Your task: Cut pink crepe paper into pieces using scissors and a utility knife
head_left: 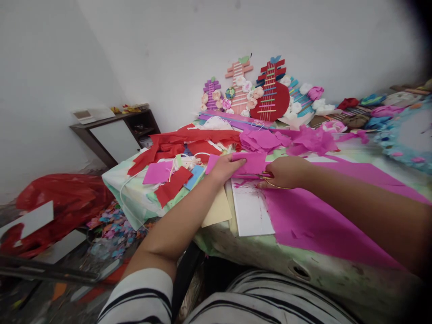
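Note:
My left hand (227, 168) is closed on a folded strip of magenta paper (253, 163), its thumb lying along the top. In my right hand (286, 172) is a pair of scissors (266, 176) with golden handles, their blades pointing left along the strip's lower edge. Beneath both hands lies a white board (251, 211) bearing magenta scraps and marks. A large magenta sheet (313, 216) spreads to the right, under my right forearm.
Red crepe paper (172, 141) and crumpled magenta paper (310, 139) lie behind my hands. Several craft guitars, including a red one (272, 99), lean on the wall. A low cabinet (114, 135) stands left, with paper scraps (111, 225) on the floor.

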